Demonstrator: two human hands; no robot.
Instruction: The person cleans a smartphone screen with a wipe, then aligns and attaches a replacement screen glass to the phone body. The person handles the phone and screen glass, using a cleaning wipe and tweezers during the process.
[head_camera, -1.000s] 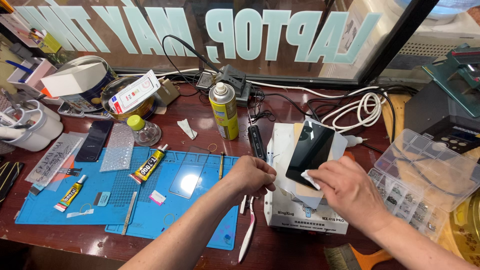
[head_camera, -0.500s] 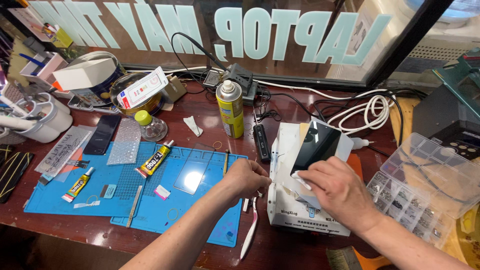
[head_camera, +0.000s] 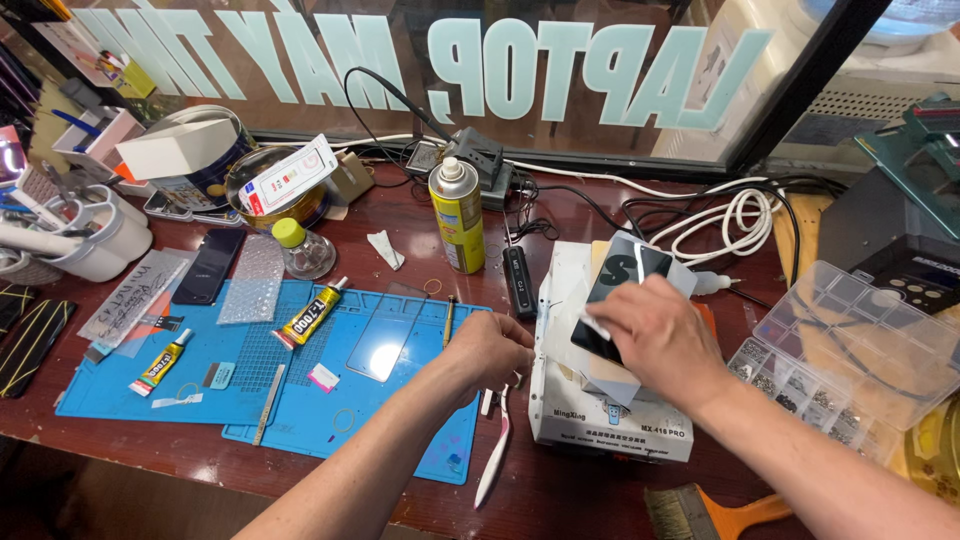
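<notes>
A dark phone (head_camera: 622, 292) lies tilted on a white box-shaped machine (head_camera: 600, 420) at the middle right of the bench. My right hand (head_camera: 655, 335) rests on the phone's lower end and pinches a small white scrap against it. My left hand (head_camera: 495, 345) is curled into a loose fist at the right edge of the blue work mat (head_camera: 200, 385), just left of the machine; I cannot tell if it holds anything. A clear glass panel (head_camera: 385, 335) lies on the mat left of that hand. A white toothbrush-like tool (head_camera: 496, 455) lies below it.
A yellow spray can (head_camera: 457, 215) stands behind the mat. Glue tubes (head_camera: 310, 315), a second phone (head_camera: 207, 266) and a small bottle (head_camera: 293, 245) lie to the left. A clear compartment box (head_camera: 850, 350) sits at right, white cables (head_camera: 735, 220) behind, a brush (head_camera: 700, 512) at the front edge.
My right hand has slid up over the phone's lower end, which now lies flatter on the machine. My left hand has stayed beside the machine. The camera view shifted slightly.
</notes>
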